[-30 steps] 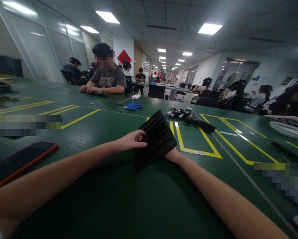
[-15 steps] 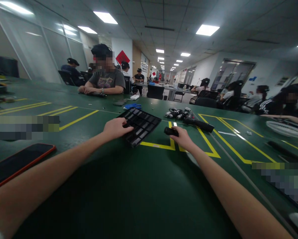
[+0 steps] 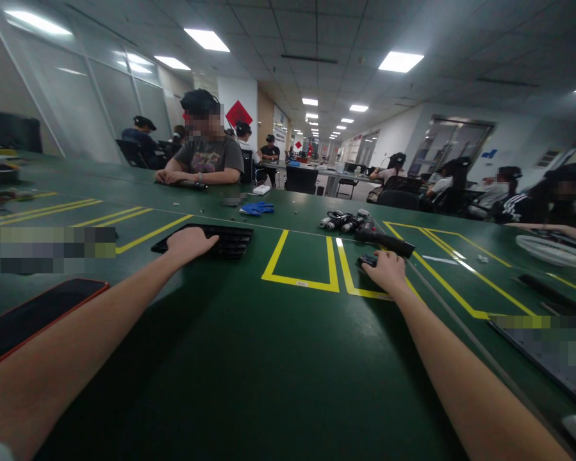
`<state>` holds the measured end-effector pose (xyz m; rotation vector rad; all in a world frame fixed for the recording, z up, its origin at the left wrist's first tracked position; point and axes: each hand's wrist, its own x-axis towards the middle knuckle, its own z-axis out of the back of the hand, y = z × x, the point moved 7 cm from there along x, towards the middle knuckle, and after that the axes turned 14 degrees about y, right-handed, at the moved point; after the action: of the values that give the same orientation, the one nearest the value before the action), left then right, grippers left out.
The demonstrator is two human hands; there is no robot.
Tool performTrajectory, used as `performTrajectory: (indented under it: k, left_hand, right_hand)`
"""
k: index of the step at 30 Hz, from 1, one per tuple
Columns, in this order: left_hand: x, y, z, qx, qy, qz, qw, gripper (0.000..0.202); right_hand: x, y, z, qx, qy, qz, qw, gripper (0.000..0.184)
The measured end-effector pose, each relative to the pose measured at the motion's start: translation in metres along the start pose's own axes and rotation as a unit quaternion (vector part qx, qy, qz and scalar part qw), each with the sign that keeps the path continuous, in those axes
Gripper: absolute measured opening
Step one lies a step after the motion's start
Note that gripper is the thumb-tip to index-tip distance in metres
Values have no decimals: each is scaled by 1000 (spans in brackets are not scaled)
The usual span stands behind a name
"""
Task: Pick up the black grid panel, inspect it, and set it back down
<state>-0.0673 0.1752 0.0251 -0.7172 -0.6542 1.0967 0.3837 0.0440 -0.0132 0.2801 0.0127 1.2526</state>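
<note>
A black compartment tray (image 3: 232,243) lies about level at the table, left of the yellow-taped boxes. My left hand (image 3: 189,246) grips it from above, its thumb stretched over the compartments; the other fingers are mostly hidden. Further right, my right hand (image 3: 387,272) has its fingers closed on a small black object (image 3: 366,260) whose kind I cannot make out. That object is low over the right taped box (image 3: 352,275). Just behind the right hand lies a long black cylindrical thing (image 3: 388,243), beside a pile of silver-and-black parts with cables (image 3: 348,221).
The green table (image 3: 268,371) carries yellow tape lines. A blue glove (image 3: 257,209) and a white box (image 3: 261,190) lie farther back. A phone with an orange edge (image 3: 38,320) is at the left. Across the table sits a person (image 3: 211,153); others sit at the right.
My left hand has brought the tray left and down, from tilted to about level. My right hand has moved right with the small black object and come lower.
</note>
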Motion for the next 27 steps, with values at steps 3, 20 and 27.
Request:
performTrajectory:
  k: [3, 20, 27]
  left_hand:
    - [-6, -26, -17, 85, -53, 0, 995, 15]
    - [-37, -76, -173, 342, 201, -196, 897, 45]
    - [-108, -116, -193, 341, 176, -281, 880, 33]
  right_hand:
    - [-5, 33, 7, 1, -19, 48, 999, 52]
    - [-64, 148, -48, 9, 174, 265, 948, 56]
    - [-101, 167, -27, -21, 49, 322, 945, 32]
